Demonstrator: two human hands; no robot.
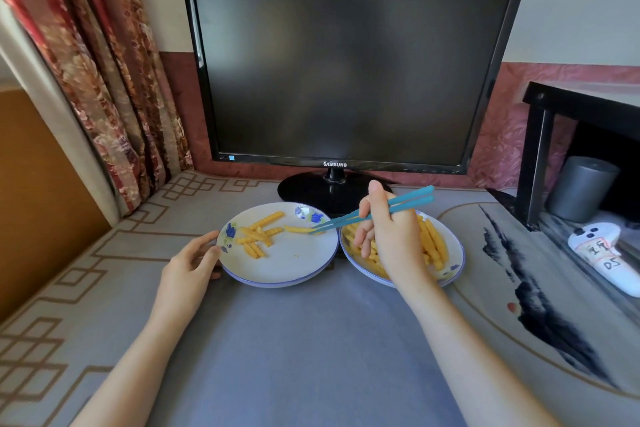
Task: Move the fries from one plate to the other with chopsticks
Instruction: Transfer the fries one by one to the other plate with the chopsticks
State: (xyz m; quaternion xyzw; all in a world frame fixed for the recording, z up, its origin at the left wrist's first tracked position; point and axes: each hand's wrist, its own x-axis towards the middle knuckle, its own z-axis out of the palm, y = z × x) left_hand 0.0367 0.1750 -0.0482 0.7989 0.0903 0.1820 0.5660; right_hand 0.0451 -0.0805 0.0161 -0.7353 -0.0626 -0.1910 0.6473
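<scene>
- Delivery looks like the step in hand: the chopsticks reach from the right plate over to the left plate, their tips at the end of one fry.
- That fry lies flat at about 2 o'clock on the left plate. I cannot tell whether the tips pinch it or have let go.
- A few fries sit loosely at 10 o'clock on the same plate. A thicker pile fills the right plate, partly hidden by the wrist, so I judge the job well short of half done.
- The right hand grasps the chopsticks near mid-length, thumb up, fingers curled round them.
- The left hand holds the left plate's rim at 9 o'clock, steadying it.
- Next move, as I see it: spread the tips, swing back toward 3 o'clock, and pinch one fry from the pile across its width.
- The fries are crinkle-cut, yellow and ridged; the ridges should give the smooth teal sticks some purchase.
- The plates are shallow, glossy white with blue flowers and blue rims, touching or nearly so.
- The bench wears a grey matte cloth. A black monitor stands at 12 o'clock.
</scene>
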